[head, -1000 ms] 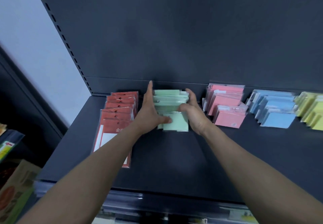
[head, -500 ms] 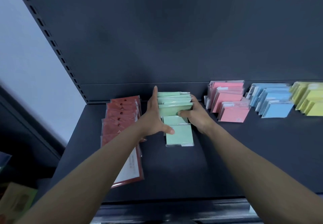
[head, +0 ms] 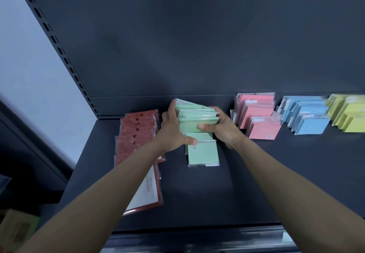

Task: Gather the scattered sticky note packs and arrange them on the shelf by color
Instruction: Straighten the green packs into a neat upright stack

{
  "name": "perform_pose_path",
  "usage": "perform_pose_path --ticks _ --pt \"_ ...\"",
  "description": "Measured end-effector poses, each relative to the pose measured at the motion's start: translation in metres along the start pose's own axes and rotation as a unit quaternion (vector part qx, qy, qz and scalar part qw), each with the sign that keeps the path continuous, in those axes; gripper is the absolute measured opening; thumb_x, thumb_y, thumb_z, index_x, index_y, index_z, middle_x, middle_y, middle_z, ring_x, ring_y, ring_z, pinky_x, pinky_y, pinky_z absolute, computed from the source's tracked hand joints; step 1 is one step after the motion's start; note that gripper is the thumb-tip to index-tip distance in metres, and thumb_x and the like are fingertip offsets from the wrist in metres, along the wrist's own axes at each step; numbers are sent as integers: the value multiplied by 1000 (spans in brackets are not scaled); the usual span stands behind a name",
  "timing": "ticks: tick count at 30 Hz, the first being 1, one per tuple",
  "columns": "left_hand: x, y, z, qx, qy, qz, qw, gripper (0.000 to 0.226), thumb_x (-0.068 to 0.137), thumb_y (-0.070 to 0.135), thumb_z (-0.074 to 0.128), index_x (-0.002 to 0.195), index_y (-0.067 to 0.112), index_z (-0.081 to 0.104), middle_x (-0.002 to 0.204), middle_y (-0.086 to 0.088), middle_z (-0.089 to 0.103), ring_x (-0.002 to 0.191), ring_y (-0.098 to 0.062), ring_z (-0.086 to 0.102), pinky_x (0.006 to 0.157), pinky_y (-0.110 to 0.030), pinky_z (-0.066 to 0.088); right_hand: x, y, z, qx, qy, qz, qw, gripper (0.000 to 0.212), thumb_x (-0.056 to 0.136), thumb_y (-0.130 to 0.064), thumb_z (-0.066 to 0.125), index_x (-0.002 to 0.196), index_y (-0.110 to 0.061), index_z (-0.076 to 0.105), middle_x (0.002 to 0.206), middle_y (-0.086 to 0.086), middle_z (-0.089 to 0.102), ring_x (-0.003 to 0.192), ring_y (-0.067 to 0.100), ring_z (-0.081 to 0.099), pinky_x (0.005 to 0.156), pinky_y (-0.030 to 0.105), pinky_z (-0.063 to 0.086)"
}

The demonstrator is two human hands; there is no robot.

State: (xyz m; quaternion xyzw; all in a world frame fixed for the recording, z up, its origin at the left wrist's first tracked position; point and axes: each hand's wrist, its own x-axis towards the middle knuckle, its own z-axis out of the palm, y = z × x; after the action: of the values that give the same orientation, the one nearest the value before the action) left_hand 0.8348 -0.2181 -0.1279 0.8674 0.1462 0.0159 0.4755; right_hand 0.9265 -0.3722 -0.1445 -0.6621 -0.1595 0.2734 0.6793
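— What can be seen of the person?
— Only two forearms and hands. Both forearms are bare from elbow to wrist, skin uncovered. The left hand (head: 173, 132) and right hand (head: 223, 132) are bare as well.

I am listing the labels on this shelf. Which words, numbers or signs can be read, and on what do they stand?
No text can be read.
Front red pack: red print on its white label, too blurred.
Front green pack: small dark mark, too small.
Front pink pack: small dark print, too small.

Pale wall (head: 29, 78), cardboard box (head: 18, 231)
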Motion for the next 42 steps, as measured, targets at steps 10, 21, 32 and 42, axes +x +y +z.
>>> perform_pose_path --ticks 10,21,32,42 --pt "15 3 -21 -135 123 4 983 22 95 -1 40 103 13 55 97 -7 61 87 -25 59 86 -47 53 3 3 -6 19 -25 10 999 43 79 9 69 107 -23 57 97 0 69 84 14 67 71 22 54" --pt "29 0 -18 -88 127 35 987 21 83 -7 56 84 14 54 79 3 58 73 -19 55 73 -35 55 7 3 -8 33 -43 19 998 49 81 11 65 118 -19 52 101 1 69 92 15 66 86 28 54" --pt "32 -2 -23 -135 62 16 989 21 90 -7 51 102 8 61 87 -5 60 81 -23 58 78 -46 55 13 4 -13 35 -54 22 998 48 82 13 62 113 -22 53 100 -2 69 90 11 66 79 23 54" --pt "34 2 -29 -129 69 13 989 21 88 -11 50 96 3 64 78 -9 62 68 -19 57 63 -25 56 17 6 -16 27 -60 28 997 48 81 12 63 114 -22 55 102 -2 70 94 13 67 84 25 52"
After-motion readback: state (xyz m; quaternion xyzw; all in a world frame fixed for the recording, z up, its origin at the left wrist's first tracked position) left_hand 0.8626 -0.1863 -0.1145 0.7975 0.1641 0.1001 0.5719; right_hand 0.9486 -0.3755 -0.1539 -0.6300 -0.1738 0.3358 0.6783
